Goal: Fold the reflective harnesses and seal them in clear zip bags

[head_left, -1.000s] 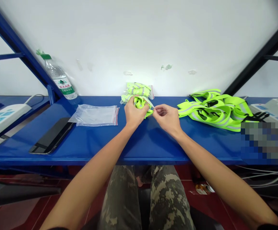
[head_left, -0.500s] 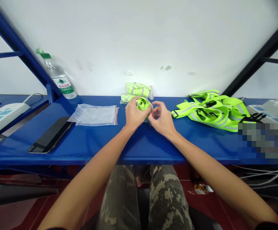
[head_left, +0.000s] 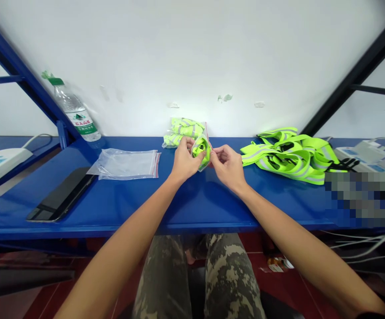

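- At the centre of the frame, the left hand [head_left: 183,160] grips a rolled neon-yellow reflective strap [head_left: 201,149] that sits inside a small clear zip bag [head_left: 205,156], held just above the blue shelf [head_left: 192,204].
- The right hand [head_left: 227,165] pinches the bag's edge, beside its red seal line, fingers closed on the plastic.
- Judging by this, the roll looks already bagged; whether the seal is fully pressed shut cannot be told.
- Behind the hands, packed bags [head_left: 183,129] lie against the wall.
- Empty zip bags [head_left: 126,164] lie left of centre, and loose straps [head_left: 292,155] are piled at right, seemingly unpacked.
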`<state>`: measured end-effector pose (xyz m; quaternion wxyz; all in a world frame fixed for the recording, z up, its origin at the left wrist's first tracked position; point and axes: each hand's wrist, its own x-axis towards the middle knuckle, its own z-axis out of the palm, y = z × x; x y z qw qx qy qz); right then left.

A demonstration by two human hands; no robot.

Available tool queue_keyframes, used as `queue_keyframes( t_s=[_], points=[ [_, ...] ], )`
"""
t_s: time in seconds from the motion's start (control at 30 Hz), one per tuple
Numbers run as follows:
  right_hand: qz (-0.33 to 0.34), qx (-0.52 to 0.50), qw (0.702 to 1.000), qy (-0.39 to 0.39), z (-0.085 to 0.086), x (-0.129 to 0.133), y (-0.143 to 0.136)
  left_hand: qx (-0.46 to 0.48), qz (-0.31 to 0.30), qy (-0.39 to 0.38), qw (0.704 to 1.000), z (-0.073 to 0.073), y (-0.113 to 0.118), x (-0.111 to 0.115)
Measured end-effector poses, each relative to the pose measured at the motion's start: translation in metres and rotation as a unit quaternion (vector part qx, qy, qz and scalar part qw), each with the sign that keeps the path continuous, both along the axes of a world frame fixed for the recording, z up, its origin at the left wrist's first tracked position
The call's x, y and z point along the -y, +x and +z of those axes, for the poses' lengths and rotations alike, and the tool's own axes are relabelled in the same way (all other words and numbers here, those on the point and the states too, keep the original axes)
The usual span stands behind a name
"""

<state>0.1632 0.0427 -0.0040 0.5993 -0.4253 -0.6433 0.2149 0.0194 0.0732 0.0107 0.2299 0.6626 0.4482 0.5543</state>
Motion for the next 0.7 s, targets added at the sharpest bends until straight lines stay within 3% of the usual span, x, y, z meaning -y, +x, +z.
queue_keyframes(
  t_s=[0.3,0.43,0.57,0.7],
  points=[
    [-0.027,0.081,0.992,0.094,0.001,0.014,-0.01,-0.093,0.087,0.094,0.987,0.003,0.001,0.014],
    [-0.051,0.052,0.996,0.051,0.003,0.009,-0.006,-0.137,0.096,0.151,0.974,-0.002,0.008,0.023],
    [-0.08,0.008,0.997,-0.016,0.006,0.0,0.004,-0.131,0.063,0.204,0.968,-0.007,0.017,0.027],
    [-0.032,-0.039,0.998,-0.032,0.006,-0.003,0.007,-0.098,0.057,0.211,0.971,-0.012,0.02,0.025]
  ],
)
